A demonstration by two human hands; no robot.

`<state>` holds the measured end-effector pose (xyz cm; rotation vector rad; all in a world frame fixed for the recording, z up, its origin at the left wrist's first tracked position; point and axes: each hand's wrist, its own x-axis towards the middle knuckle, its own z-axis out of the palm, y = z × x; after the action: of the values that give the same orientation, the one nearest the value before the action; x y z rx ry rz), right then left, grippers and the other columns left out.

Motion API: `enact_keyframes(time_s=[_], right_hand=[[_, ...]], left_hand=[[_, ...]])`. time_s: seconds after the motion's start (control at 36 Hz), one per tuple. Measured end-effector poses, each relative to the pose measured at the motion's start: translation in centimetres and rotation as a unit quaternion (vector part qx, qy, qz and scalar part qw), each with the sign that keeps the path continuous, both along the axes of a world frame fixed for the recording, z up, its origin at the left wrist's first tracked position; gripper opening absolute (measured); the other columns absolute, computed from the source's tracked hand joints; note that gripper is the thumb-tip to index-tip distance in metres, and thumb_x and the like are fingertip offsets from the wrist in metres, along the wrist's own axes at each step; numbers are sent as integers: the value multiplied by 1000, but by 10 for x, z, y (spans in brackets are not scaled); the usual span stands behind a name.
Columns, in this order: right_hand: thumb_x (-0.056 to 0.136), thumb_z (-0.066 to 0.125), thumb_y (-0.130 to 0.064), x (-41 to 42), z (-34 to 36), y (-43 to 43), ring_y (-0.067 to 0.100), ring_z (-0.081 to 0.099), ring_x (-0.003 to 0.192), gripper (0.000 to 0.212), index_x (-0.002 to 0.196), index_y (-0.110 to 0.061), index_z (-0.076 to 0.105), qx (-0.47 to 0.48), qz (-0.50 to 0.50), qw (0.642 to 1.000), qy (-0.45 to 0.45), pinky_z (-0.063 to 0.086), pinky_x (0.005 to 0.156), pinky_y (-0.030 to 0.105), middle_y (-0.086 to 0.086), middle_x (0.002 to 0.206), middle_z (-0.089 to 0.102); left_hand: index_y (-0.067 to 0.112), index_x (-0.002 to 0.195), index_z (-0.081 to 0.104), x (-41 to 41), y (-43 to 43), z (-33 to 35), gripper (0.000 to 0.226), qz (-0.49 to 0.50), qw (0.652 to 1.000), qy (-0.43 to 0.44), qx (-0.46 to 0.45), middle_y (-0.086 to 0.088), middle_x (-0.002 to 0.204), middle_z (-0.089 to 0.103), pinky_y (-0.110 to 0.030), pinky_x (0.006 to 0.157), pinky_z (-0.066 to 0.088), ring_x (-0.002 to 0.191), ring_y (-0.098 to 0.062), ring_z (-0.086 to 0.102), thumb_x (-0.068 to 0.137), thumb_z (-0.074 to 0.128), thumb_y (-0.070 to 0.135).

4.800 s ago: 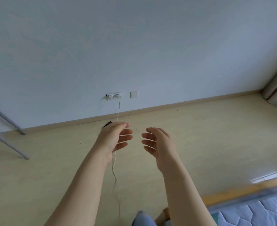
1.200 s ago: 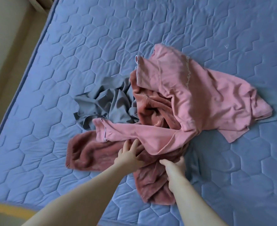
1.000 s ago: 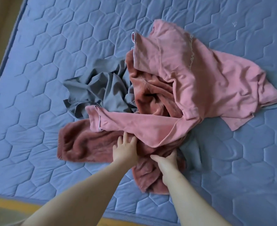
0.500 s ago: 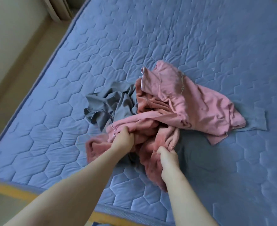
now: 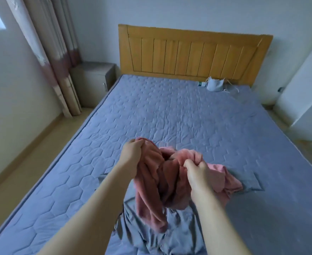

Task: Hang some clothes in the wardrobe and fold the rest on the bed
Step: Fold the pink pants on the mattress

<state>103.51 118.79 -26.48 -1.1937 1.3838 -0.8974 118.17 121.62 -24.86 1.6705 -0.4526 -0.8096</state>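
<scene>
A fuzzy dark-pink garment [image 5: 155,184] hangs in the air above the bed [image 5: 169,115], held up by both hands. My left hand [image 5: 133,153] grips its upper left edge. My right hand [image 5: 197,172] grips a bunch of it on the right. A lighter pink top [image 5: 226,179] lies on the mattress behind my right hand. A grey garment [image 5: 160,229] lies crumpled under the raised one, and another grey piece [image 5: 252,183] sticks out to the right.
A wooden headboard [image 5: 193,54] stands at the far end, with a white pouch and cables [image 5: 215,84] on the mattress below it. A grey nightstand [image 5: 94,80] and curtains [image 5: 55,52] are at the left. White furniture [image 5: 306,100] stands at the right.
Both hands gripped the fuzzy dark-pink garment in the pile and lifted it off the mattress. The view rose from the pile to take in the whole bed.
</scene>
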Motion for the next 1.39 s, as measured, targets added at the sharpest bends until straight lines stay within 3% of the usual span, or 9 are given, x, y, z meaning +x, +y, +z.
enact_keyframes(time_s=[0.06, 0.14, 0.22, 0.36, 0.56, 0.72, 0.97, 1.17, 1.39], right_hand=[[80, 52, -10, -1, 30, 0, 12, 62, 80, 8, 79, -12, 60, -34, 3, 999, -36, 47, 73, 17, 2, 80, 67], [83, 43, 9, -4, 76, 1, -6, 50, 43, 36, 58, -13, 55, -110, 27, 986, -122, 40, 47, 7, -15, 44, 57], [81, 45, 4, -4, 117, 8, 3, 57, 55, 46, 58, -28, 68, -185, 50, 966, -171, 46, 59, 20, -15, 49, 58], [77, 50, -1, -1, 153, 15, 13, 60, 66, 27, 76, -25, 64, -232, 81, 924, -294, 50, 61, 25, -4, 66, 62], [80, 50, 4, 15, 52, -2, 17, 63, 71, 19, 82, -8, 64, -44, -2, 995, -90, 47, 61, 15, 2, 70, 62], [85, 53, -2, 8, -39, 9, 20, 50, 82, 39, 124, 0, 52, 110, 16, 992, 68, 39, 64, 21, 14, 100, 60], [86, 40, 8, 36, 86, -8, 9, 55, 69, 33, 99, -13, 63, -92, 6, 990, -108, 45, 56, 11, 0, 81, 60], [85, 43, 9, 21, 189, 13, 16, 62, 77, 42, 74, -25, 65, -232, 106, 906, -338, 52, 75, 28, -4, 74, 65], [79, 42, 8, 16, 112, 3, 19, 63, 70, 33, 74, -15, 65, -114, 122, 959, -227, 50, 63, 24, 4, 70, 67]], left_hand=[[16, 69, 53, -2, 1, 29, 29, -3, 999, 15, -47, -1, 68, 54, -15, 48, 42, 62, -14, 50, 95, 44, 9], [12, 72, 56, -7, 10, 74, 26, -32, 989, 44, -138, -6, 71, 59, -16, 56, 47, 62, -14, 55, 96, 45, 14], [8, 80, 59, -11, 26, 120, 21, -76, 964, 63, -245, -16, 84, 61, -36, 81, 50, 78, -24, 60, 95, 47, 18], [6, 85, 55, -7, 46, 160, 24, -105, 914, 74, -384, -18, 85, 59, -37, 79, 49, 79, -26, 59, 97, 40, 20], [12, 84, 68, 40, -17, 20, 13, -209, 973, -54, 76, 2, 64, 66, -20, 48, 49, 71, -21, 65, 88, 55, 12], [0, 90, 65, 13, 41, -49, 19, -106, 978, -28, 175, -10, 77, 65, -25, 68, 50, 71, -20, 61, 92, 50, 11], [15, 81, 57, 39, 5, 64, 22, -79, 991, -71, -86, -15, 97, 62, -41, 97, 46, 103, -31, 60, 98, 45, 21], [18, 83, 56, 24, 53, 170, 23, -81, 914, -71, -391, 4, 72, 68, -25, 74, 54, 73, -10, 65, 100, 41, 15], [15, 86, 61, 40, 55, 96, 19, -122, 961, -108, -222, -9, 84, 63, -35, 85, 46, 84, -21, 58, 95, 46, 6]])
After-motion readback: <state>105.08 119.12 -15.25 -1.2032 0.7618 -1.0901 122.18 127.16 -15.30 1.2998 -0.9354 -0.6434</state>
